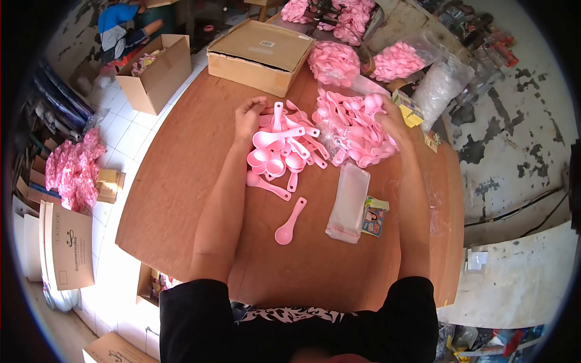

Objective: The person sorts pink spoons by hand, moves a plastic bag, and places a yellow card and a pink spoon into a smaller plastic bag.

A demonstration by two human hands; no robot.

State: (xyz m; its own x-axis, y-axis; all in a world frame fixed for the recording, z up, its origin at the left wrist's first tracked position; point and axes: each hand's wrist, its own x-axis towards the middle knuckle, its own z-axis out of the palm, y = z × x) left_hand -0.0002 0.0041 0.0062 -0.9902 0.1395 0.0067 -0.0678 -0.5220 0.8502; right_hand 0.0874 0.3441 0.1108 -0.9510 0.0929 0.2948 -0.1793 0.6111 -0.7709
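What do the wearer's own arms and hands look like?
Both forearms are bare below short black sleeves. The left hand and right hand wear no gloves; no watch shows. The black shirt carries a pale, jagged print.

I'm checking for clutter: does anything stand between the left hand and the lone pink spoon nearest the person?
Yes: the heap of loose pink spoons lies between the left hand, at the heap's far left edge, and the lone spoon. Between the heap and that spoon, only bare tabletop shows.
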